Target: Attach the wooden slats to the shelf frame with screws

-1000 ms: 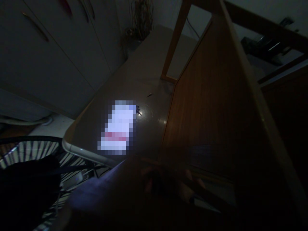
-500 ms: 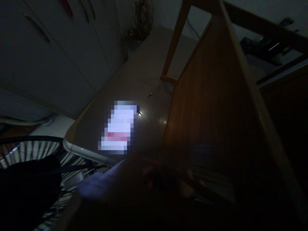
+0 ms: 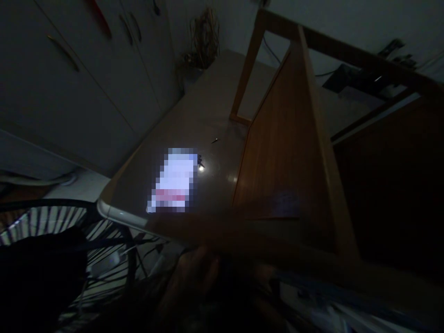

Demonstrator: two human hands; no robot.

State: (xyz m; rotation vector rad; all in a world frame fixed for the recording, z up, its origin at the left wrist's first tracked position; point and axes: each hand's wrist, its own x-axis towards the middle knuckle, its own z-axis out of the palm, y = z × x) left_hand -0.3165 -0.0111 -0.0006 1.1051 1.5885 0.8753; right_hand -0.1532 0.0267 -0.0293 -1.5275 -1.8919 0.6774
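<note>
A wooden furniture frame with a flat panel [image 3: 277, 138] stands on its side on the table [image 3: 194, 111]. Low in the view, in deep shadow, my left hand [image 3: 197, 268] has its fingers curled just below the near wooden rail [image 3: 222, 231]. Whether it grips anything is too dark to make out. To its right, a dim patch of my right hand [image 3: 264, 272] shows beneath the same rail, its fingers lost in the dark. One screw [image 3: 215, 140] lies on the table. A small cluster of dark screws [image 3: 200, 161] sits beside a lit phone [image 3: 175, 180].
Pale cupboard doors [image 3: 86, 92] with handles line the left. Below them stands a chair with a slatted round back [image 3: 55, 212] and dark cloth on it. A dried plant [image 3: 204, 37] is at the table's far end. Dark equipment [image 3: 367, 74] lies behind the frame.
The wooden frame has turned, with its upper part further left and its near rail now across the table's front edge. My left hand has shifted left and down; the lit sleeve has gone dark.
</note>
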